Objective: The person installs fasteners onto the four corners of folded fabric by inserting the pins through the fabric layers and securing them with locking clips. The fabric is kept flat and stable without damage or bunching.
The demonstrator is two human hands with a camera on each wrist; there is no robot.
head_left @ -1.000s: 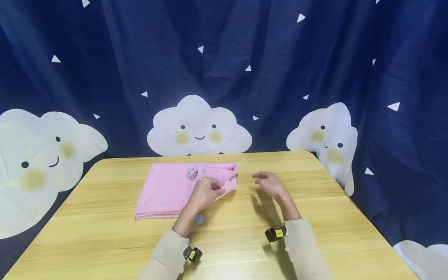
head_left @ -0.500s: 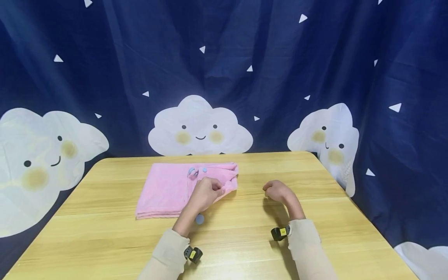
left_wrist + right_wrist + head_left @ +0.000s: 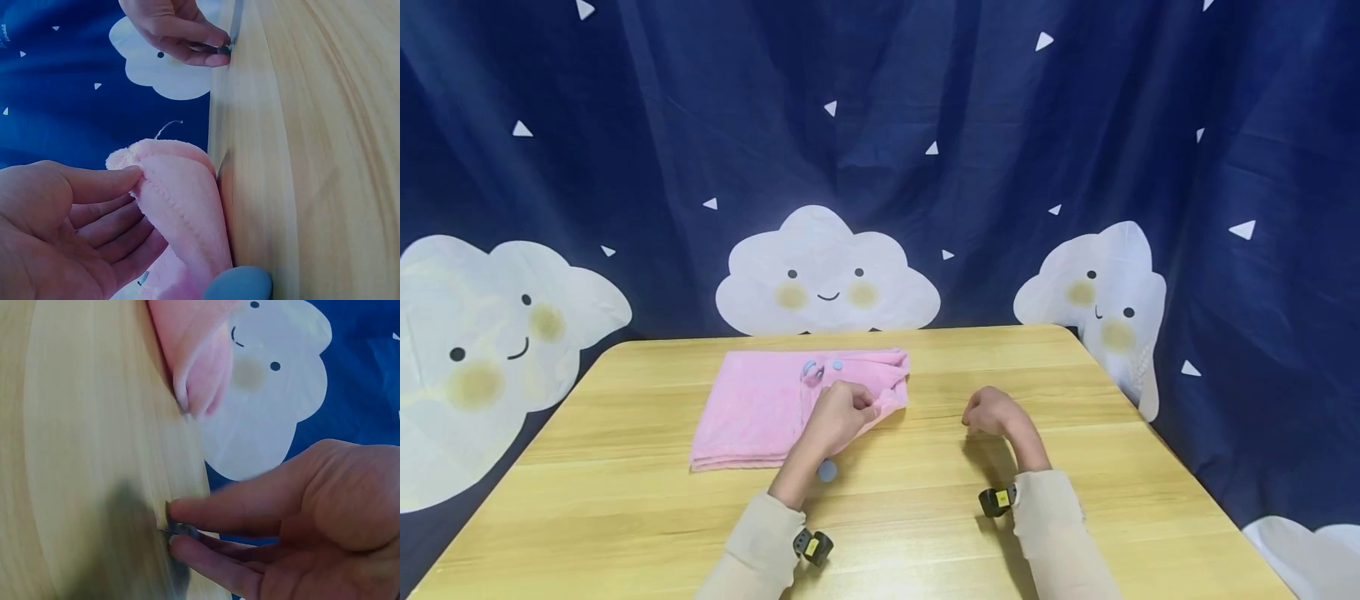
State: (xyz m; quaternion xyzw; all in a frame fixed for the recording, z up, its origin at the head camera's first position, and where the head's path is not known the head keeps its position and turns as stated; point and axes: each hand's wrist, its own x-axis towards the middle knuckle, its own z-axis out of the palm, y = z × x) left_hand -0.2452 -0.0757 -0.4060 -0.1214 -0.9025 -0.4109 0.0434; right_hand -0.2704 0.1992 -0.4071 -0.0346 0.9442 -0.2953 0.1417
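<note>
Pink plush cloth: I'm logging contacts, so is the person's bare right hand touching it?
No: the head view shows light wooden tabletop between the right hand and the pink plush cloth.

Navy curtain, smiling white clouds, probably another at lower right.

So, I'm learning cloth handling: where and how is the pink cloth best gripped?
Probably pinch the pink cloth by its edge, near the front right corner, from the near side, where the left hand holds it: there it stands off the table, exposing both faces.
</note>
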